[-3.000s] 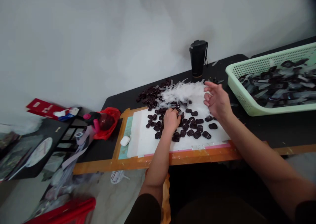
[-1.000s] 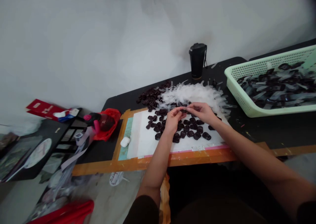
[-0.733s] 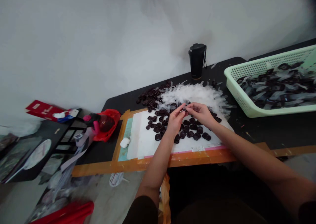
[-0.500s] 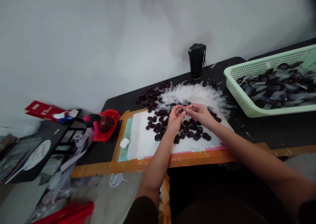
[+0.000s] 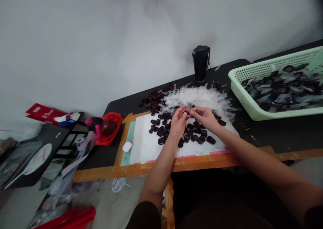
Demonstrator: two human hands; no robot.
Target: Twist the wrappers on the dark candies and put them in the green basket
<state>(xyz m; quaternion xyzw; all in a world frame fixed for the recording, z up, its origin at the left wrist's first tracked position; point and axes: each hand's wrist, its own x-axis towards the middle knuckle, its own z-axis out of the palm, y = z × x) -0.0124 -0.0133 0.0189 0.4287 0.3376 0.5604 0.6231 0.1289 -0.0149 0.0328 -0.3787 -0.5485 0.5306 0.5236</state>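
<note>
My left hand (image 5: 178,122) and my right hand (image 5: 205,117) meet above the white sheet (image 5: 146,141), fingertips close together. Both are closed in a pinch. A small dark piece (image 5: 187,112) shows at the left fingertips; what the right fingers pinch is too small to make out. Under and around my hands, several dark, glossy, rounded rectangular pieces (image 5: 211,140) lie spread over the sheet. Just beyond them is a heap of translucent whitish strips (image 5: 202,96). A denser pile of dark pieces (image 5: 152,101) sits to its left.
A pale green basket (image 5: 242,87) on the right holds dark pieces and clear strips. A black tumbler (image 5: 201,64) stands by the wall. Left lie a white rounded case (image 5: 127,146) and a red tray (image 5: 117,121). Brown tape (image 5: 106,172) lines the table's front edge.
My left fingers have lifted slightly and spread a little at the tips. The right hand stays nearly in place, still pinching. The spread pieces and the basket look unchanged.
</note>
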